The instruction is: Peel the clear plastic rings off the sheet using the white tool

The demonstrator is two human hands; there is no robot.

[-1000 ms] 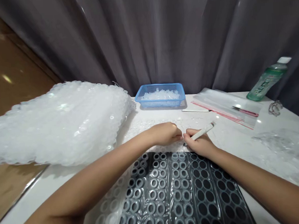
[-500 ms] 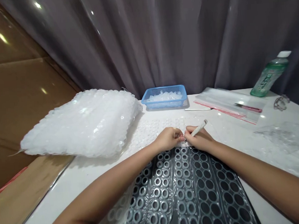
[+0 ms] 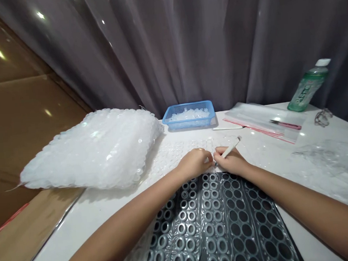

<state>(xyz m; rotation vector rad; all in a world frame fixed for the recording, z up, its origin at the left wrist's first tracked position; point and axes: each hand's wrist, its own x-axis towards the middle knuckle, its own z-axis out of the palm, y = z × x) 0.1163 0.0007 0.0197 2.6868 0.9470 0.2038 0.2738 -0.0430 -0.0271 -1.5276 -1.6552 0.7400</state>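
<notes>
Clear ring sheet [image 3: 183, 221]: thin, limp, light, we judge; hold at edge, where left hand [image 3: 194, 163] pinches it. Beside pinch, right hand [image 3: 232, 165] clasps white pen-like tool [image 3: 231, 147].

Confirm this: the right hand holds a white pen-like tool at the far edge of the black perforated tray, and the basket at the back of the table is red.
One error: the basket is blue, not red; the head view shows it. The right hand does hold the white pen-like tool at the far edge of the black perforated tray.
</notes>
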